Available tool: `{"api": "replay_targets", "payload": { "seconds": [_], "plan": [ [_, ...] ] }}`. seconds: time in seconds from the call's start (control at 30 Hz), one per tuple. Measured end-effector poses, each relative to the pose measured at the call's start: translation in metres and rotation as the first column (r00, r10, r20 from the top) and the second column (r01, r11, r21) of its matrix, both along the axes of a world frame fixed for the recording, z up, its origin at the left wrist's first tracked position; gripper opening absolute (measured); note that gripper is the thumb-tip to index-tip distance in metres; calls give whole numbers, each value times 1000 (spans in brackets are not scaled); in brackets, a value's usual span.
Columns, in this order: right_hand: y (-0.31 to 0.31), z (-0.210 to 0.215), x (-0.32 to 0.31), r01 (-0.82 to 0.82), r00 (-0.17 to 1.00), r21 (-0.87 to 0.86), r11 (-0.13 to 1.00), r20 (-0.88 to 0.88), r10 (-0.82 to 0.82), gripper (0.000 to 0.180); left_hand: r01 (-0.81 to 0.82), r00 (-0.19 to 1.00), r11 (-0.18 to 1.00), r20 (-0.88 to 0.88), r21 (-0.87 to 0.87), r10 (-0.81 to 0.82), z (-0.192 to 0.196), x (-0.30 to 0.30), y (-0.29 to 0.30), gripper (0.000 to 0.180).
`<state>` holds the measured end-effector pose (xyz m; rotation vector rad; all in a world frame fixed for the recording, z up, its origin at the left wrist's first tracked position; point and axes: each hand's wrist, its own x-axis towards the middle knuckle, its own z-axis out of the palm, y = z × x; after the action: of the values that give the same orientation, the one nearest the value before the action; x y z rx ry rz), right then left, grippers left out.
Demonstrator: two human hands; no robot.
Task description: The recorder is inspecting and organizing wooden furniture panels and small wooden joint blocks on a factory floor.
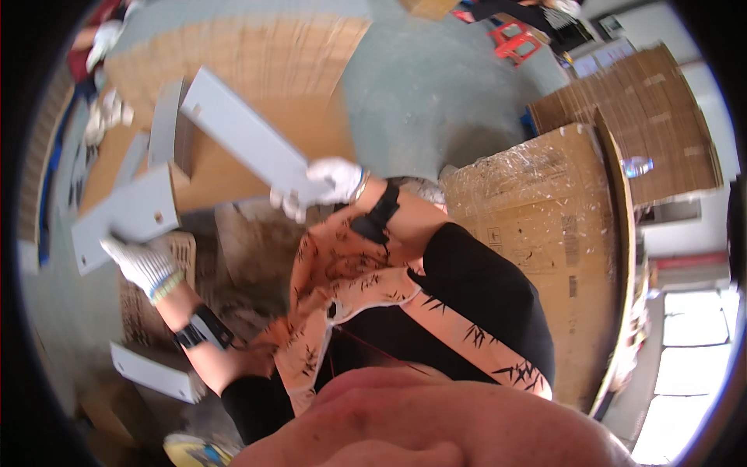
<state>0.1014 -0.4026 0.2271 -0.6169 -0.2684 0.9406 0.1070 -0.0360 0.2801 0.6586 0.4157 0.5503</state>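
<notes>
The long grey panel [241, 132] is in my right hand [327, 183]; my gloved fingers are wrapped tight around its near end, and the board slants up and away to my left, with a small hole near its far end. The shorter grey panel [124, 218] is in my left hand [140, 263], fingers closed on its lower edge; it also has a small hole near one side. Both panels hang over a flat brown cardboard sheet [233, 78], where more grey panels [165, 124] stand and lean just behind the one in my left hand. Both hands wear white knit gloves, and each wrist has a black strap [204, 331]. Another grey panel [152, 373] lies low beside my left forearm. To my right stands a big cardboard box [537, 210] wrapped in clear film, with a stack of flattened cardboard [638, 117] behind it. A red plastic stool [517, 40] sits far off on the grey concrete floor [436, 93].
</notes>
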Motion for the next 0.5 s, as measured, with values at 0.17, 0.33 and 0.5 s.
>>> {"api": "replay_targets", "payload": {
  "seconds": [0.17,0.33,0.5],
  "plan": [
    [-11,-46,21,168,985,-687,707,91,-146,64,-108,978,709,-52,697,200,-18,-17,31,54],
    [14,-80,7,294,887,-952,-87,238,397,93,-169,927,733,-146,658,345,2,-34,21,46],
    [31,-106,-19,431,816,-797,-424,143,561,106,-40,931,423,-120,905,344,-63,-34,82,54]
  ]
}}
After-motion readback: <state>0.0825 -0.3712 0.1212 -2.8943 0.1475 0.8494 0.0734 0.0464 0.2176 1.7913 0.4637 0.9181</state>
